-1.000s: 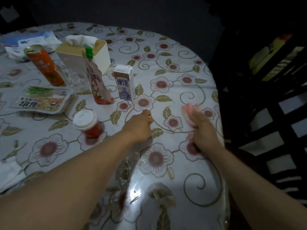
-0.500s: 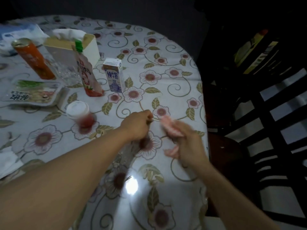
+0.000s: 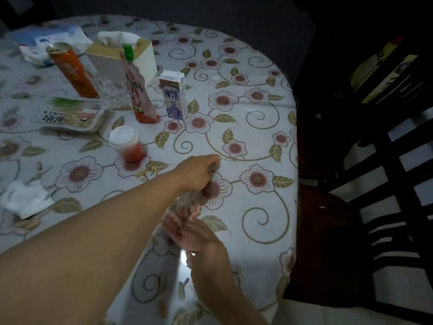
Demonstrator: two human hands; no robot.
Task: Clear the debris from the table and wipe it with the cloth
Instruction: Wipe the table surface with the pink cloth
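Left hand (image 3: 199, 171): grip curled around a clear bag (image 3: 187, 200) above the surface (image 3: 255, 141). Right hand (image 3: 199, 238): grip pinching pink debris (image 3: 178, 221) at the bag's lower end, just below the left grip.

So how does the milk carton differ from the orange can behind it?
The milk carton is a box with flat sides, white with blue print; the orange can is a tall, round cylinder with a metal top. The carton is shorter and stands nearer the table's right edge; the can is farther left, beside the tissue box. Both stand upright on the floral tablecloth, untouched by either hand.
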